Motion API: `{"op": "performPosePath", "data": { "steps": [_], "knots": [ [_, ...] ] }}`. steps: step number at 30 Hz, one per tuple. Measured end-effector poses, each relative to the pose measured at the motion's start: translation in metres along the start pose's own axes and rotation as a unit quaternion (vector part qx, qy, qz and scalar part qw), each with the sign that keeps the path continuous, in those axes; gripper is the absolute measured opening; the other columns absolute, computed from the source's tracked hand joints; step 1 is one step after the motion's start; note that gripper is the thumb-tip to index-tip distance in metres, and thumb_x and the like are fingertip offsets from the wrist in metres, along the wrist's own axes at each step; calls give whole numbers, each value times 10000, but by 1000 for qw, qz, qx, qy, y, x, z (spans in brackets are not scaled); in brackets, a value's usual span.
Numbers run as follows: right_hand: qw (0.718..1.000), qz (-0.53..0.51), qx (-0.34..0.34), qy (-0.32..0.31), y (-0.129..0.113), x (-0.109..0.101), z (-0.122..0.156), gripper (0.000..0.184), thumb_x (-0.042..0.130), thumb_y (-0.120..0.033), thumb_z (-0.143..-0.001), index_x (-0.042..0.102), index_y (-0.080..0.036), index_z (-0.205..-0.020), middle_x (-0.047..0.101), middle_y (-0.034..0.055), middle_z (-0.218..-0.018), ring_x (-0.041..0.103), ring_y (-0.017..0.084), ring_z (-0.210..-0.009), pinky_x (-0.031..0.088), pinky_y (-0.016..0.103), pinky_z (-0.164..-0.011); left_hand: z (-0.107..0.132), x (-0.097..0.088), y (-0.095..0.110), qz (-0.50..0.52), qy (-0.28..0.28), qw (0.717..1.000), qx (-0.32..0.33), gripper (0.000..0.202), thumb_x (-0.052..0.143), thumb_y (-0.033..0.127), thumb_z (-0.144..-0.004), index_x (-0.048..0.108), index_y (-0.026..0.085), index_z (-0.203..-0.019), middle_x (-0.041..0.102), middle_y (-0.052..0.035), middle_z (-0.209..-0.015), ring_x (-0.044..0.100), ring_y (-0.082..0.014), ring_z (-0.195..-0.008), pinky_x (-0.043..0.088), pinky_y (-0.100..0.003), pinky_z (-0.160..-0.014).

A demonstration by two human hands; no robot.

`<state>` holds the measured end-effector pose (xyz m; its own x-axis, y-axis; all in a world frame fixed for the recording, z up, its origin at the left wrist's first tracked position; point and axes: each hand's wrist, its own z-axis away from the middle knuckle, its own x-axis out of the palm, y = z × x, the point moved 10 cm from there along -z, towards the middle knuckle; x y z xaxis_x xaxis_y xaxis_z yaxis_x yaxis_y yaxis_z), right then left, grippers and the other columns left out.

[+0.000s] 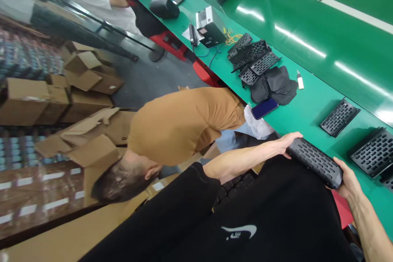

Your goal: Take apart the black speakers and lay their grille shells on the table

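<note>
The left hand (288,141) and the right hand (345,178) each grasped one end of the black perforated bar (316,163) at the near edge of the green worktop (307,102). The grips appeared shallow. A slip at either end could have dropped the bar off the edge.

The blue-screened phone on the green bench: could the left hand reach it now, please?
Probably yes: the phone lies near the left hand, bare bench between, but that hand grips the grille.
</note>
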<state>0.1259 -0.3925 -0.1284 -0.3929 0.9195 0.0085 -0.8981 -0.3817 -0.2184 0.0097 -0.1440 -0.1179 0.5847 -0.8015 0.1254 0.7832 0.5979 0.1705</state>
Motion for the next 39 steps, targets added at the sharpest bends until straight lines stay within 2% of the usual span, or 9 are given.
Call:
{"op": "performPosePath", "data": {
  "steps": [4,10,14,20,26,30,33,36,39],
  "knots": [
    [999,-4,-33,3,-3,-1,-3,424,870,-478,-714,700,-211,-996,762,81,-798,718,291,-655,604,432,-620,-5,0,-1,3,-7,999,37,390,669,545,-823,625,225,-1042,633,-30,-808,643,-256,-791,608,-479,-752],
    [988,-24,-153,11,-19,1,13,665,978,-469,-545,719,-257,-1119,735,-3,-1019,672,183,-776,556,270,-645,2,-8,16,15,-16,979,205,405,697,370,-797,665,285,-1193,652,18,-1022,597,-212,-1012,496,-360,-1000],
    [975,-21,-222,18,-28,10,32,685,968,-488,-569,706,-279,-1167,670,-12,-1137,625,149,-804,511,233,-636,11,-13,22,19,-30,961,273,499,693,322,-781,666,279,-1277,639,-4,-1177,541,-235,-1151,429,-361,-1073],
    [961,11,-276,20,-39,20,51,703,930,-539,-641,649,-289,-1235,637,3,-1094,601,176,-826,515,277,-699,21,-17,37,41,-65,928,366,549,696,355,-753,670,243,-1290,632,-28,-1152,545,-266,-1130,410,-412,-1087],
    [945,71,-316,33,-54,20,49,773,940,-588,-593,644,-282,-1238,610,24,-1095,581,229,-937,487,311,-761,31,-22,52,20,-85,912,401,524,699,400,-811,669,253,-1314,633,-41,-1325,505,-306,-1301,353,-441,-1176],
    [931,111,-346,39,-64,26,54,802,913,-640,-612,630,-268,-1264,608,50,-1169,574,276,-1039,471,381,-897,28,-29,59,40,-72,910,406,496,722,380,-781,693,242,-1257,651,-27,-1173,565,-272,-1161,408,-425,-1111],
    [905,205,-371,27,-73,37,69,839,849,-695,-704,592,-269,-1380,606,72,-1298,565,322,-1169,415,451,-1066,14,-32,62,62,-97,928,354,487,758,415,-792,711,256,-1251,673,-14,-1095,612,-250,-1076,456,-407,-1046],
    [884,273,-377,42,-83,35,76,866,871,-683,-706,590,-268,-1412,604,79,-1365,549,359,-1268,363,491,-1159,6,-32,65,113,-157,934,300,658,849,516,-766,682,291,-1361,712,-33,-1209,654,-272,-1143,471,-423,-1062],
    [923,169,-343,45,-89,20,62,859,931,-626,-643,614,-294,-1369,636,65,-1327,595,355,-1240,441,484,-1121,9,-35,76,237,-170,900,324,1015,934,682,-641,559,335,-1518,622,-89,-1475,646,-287,-1225,479,-446,-1070]
  ]
}}
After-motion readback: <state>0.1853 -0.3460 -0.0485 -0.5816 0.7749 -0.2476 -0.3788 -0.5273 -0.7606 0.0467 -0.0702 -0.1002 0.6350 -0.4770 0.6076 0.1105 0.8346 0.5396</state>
